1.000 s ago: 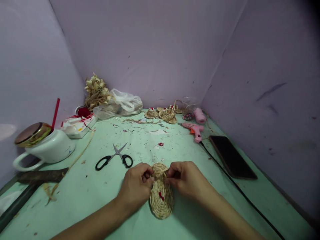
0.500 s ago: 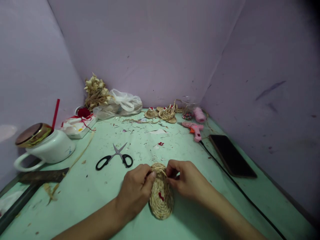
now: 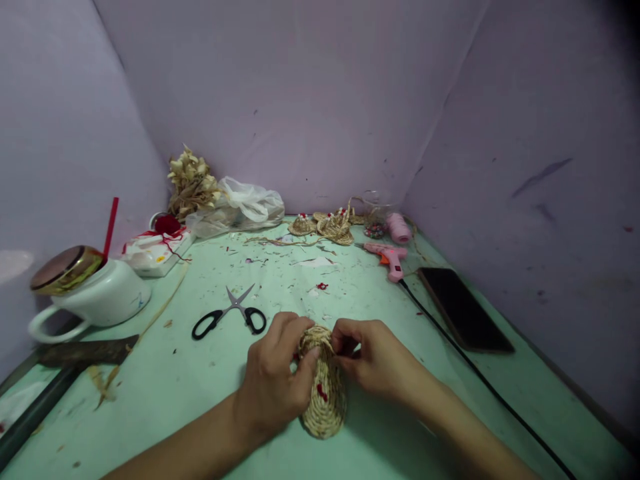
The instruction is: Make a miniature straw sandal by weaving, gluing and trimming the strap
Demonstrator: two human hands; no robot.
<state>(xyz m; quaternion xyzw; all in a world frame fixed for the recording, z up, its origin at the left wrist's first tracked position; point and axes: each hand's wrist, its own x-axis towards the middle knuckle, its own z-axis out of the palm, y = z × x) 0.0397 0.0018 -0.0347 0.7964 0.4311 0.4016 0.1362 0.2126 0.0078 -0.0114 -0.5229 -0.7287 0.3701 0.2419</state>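
A coiled straw piece [image 3: 324, 412], shaped like a small slipper sole, lies lengthwise in front of me with a red bit of yarn on its face. At its far end, a straw band or rim curves over the top. My left hand [image 3: 280, 373] grips the upper left edge, thumb on the face and fingers around the far side. On the opposite edge, my right hand [image 3: 367, 350] pinches with thumb and forefinger; whether it holds the edge or a loose strand is hidden.
Scissors [image 3: 235, 312] lie spread to the left, near a hammer [image 3: 85, 351] and a white mug [image 3: 107, 293]. Rightward are a pink glue gun [image 3: 387, 257], its black cord and a phone [image 3: 464, 310]. Small straw pieces [image 3: 336, 230] and a plastic bag [image 3: 245, 207] stand along the back wall.
My left hand has lifted and opened its grip slightly, fingers reaching farther over the far end and thumb sliding onto the face. My right hand has barely moved.
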